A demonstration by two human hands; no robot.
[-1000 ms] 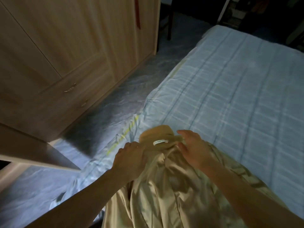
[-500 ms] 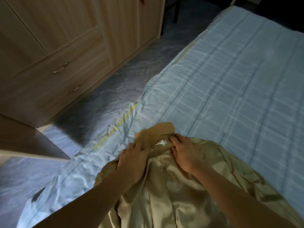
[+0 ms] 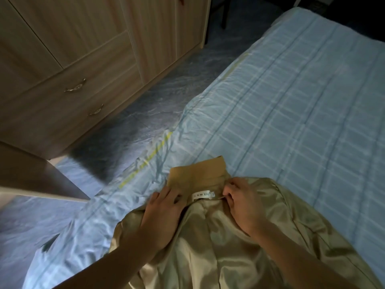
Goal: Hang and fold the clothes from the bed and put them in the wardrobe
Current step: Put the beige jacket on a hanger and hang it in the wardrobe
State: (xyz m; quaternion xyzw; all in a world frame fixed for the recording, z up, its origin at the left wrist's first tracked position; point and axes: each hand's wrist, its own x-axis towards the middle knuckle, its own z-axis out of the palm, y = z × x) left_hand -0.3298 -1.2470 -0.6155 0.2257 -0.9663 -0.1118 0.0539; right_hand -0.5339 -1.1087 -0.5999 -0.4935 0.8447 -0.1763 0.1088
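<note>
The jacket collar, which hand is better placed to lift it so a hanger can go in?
Probably the right hand: its fingers already pinch the jacket at the collar beside the label. The left hand lies flat on the lining, pinning it to the bed.

Bed point(image 3: 302, 113) with pale blue checked cover, wrinkled along its left edge, one yellow stripe point(image 3: 150, 157) on that edge. Shiny beige satin-lined jacket point(image 3: 218, 247) lies directly on the near end, tan collar point(image 3: 198, 170) spread flat, white label point(image 3: 203, 195) facing up. Rest of cover bare.
</note>
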